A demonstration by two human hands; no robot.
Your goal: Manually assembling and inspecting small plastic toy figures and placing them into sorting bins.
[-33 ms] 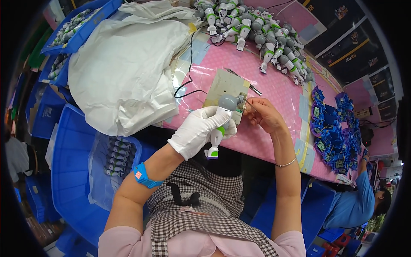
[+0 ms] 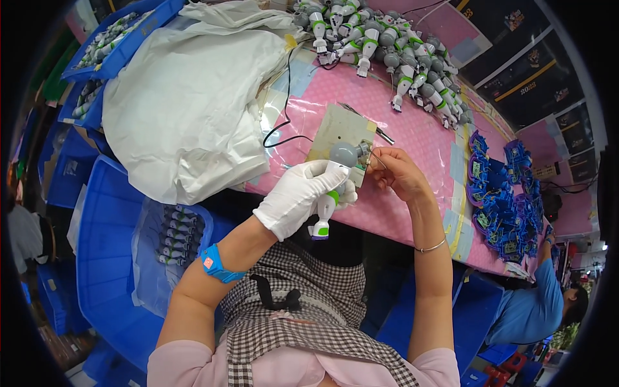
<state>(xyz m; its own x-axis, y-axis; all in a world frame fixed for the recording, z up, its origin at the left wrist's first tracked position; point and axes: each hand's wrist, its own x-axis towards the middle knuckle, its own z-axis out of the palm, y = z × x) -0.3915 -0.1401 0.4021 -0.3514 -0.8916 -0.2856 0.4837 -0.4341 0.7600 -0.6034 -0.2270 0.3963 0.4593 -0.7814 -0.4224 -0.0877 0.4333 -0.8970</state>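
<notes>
My left hand, in a white glove, is closed round a toy robot limb in white and green with a grey ball-shaped joint at its upper end. The limb's dark-edged foot end points down toward my lap. My bare right hand is beside the joint, with thumb and fingers pinched on a thin wire that runs to the joint's metal end. Just behind the joint lies a flat beige plate on the pink table. A slim metal tool rests along the plate's right edge.
A heap of similar limbs lies at the back. Blue wired parts stand at the right. A white sheet covers the left side. A blue bin holds several limbs. A black cable crosses the table. A person in blue sits at far right.
</notes>
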